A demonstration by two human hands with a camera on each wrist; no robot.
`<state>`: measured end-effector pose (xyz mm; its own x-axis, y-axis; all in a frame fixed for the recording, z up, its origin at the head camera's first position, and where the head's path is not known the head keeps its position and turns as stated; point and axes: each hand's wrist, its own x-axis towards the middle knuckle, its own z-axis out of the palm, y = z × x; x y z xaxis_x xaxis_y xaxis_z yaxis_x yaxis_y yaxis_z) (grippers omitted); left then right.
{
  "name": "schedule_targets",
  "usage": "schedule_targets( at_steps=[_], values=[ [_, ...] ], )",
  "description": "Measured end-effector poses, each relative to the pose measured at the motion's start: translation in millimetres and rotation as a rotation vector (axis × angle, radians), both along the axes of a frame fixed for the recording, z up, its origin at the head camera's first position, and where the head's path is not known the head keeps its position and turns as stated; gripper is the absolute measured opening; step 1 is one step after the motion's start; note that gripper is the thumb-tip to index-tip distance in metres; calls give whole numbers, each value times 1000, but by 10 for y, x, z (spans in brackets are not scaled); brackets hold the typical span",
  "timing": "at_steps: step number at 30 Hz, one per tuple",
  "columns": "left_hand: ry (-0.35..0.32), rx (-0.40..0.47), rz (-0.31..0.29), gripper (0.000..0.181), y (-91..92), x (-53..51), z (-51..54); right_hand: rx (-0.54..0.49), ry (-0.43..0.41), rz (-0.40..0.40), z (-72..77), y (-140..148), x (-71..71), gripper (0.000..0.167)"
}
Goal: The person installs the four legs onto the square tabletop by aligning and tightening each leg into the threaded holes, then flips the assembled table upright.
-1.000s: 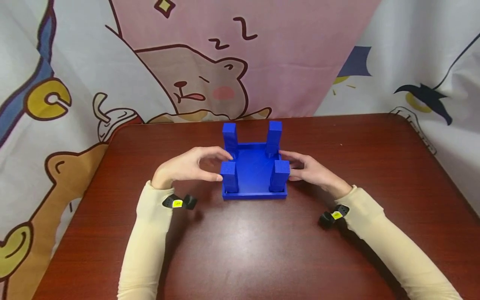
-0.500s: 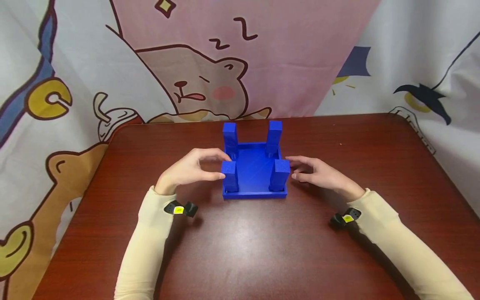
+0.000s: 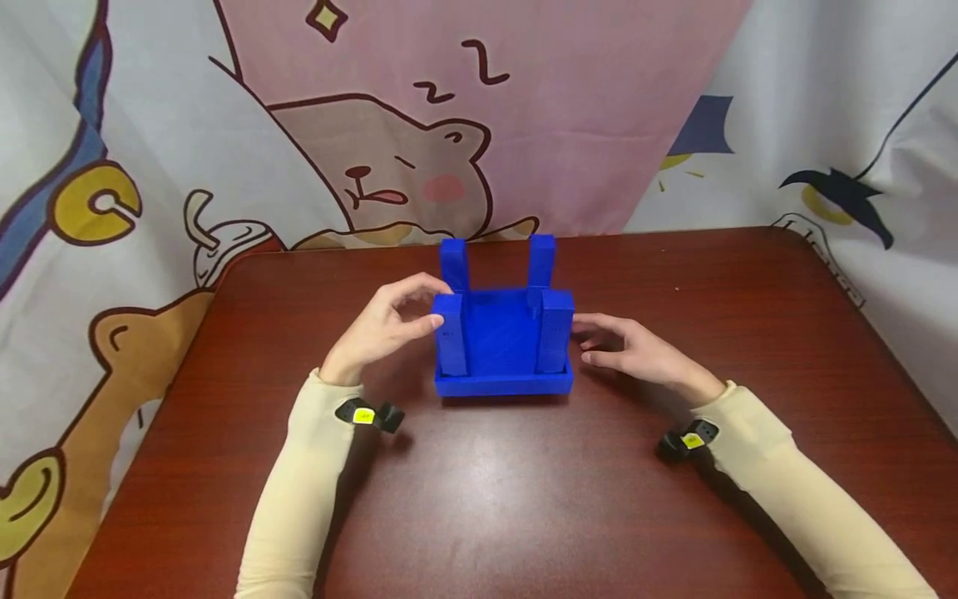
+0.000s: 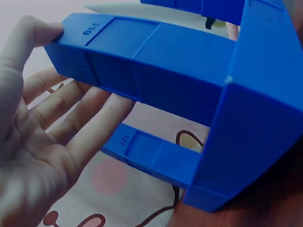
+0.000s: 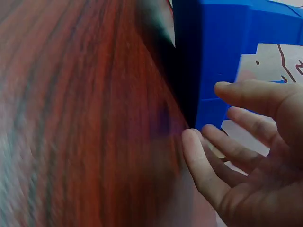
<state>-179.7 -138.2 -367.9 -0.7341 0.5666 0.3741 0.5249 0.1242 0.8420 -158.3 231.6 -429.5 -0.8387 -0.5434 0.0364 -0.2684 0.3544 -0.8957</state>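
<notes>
A blue toy table (image 3: 503, 385), upside down with its legs pointing up, sits at mid-table in the head view. It tips away from me, its near edge slightly raised. My left hand (image 3: 377, 329) pinches the upper end of the near left leg (image 3: 452, 345). In the left wrist view the thumb presses one face of that leg (image 4: 184, 61) while the fingers lie along another. My right hand (image 3: 636, 349) hovers beside the right side, fingers loosely bent and holding nothing. The right wrist view has its fingertips close to the blue side (image 5: 222, 56); contact is unclear.
The reddish-brown tabletop (image 3: 486, 499) is glossy and reflects light. A printed cloth (image 3: 599, 125) with cartoon bears hangs behind its far edge. Each sleeve cuff carries a small black wrist camera, such as the left camera (image 3: 389, 418).
The right hand has drawn away from the toy table's right side. My left hand has risen, lifting the near edge, so the legs now lean away from me.
</notes>
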Motion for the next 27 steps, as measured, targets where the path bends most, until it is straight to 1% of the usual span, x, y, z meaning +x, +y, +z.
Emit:
schedule_targets(
  at_steps=[2, 3, 5, 7, 10, 13, 16, 21, 24, 27],
  values=[
    [22, 12, 10, 27, 18, -25, 24, -46, 20, -5, -25, -27, 10, 55],
    [20, 18, 12, 26, 28, -36, 36, -74, 29, -8, -39, -44, 14, 56],
    [-9, 35, 20, 24, 47, -55, 64, -125, 51, -10, -69, -88, 18, 58],
    [-69, 65, 39, 23, 69, -75, 88, -159, 89, -18, -96, -138, 18, 59],
    [-177, 117, 83, 23, 100, -104, 131, -190, 143, -49, -127, -211, 17, 58],
    [-245, 153, 121, 25, 126, -143, 172, -200, 180, -102, -142, -261, 22, 55],
    [-278, 181, 138, 26, 135, -193, 196, -223, 170, -131, -136, -291, 26, 53],
    [-342, 262, 122, 27, 135, -273, 209, -261, 138, -148, -97, -304, 3, 53],
    [-379, 300, 129, 27, 143, -291, 226, -256, 139, -147, -54, -311, -24, 52],
    [-414, 331, 150, 30, 153, -304, 223, -251, 141, -161, -23, -321, -52, 52]
  ],
)
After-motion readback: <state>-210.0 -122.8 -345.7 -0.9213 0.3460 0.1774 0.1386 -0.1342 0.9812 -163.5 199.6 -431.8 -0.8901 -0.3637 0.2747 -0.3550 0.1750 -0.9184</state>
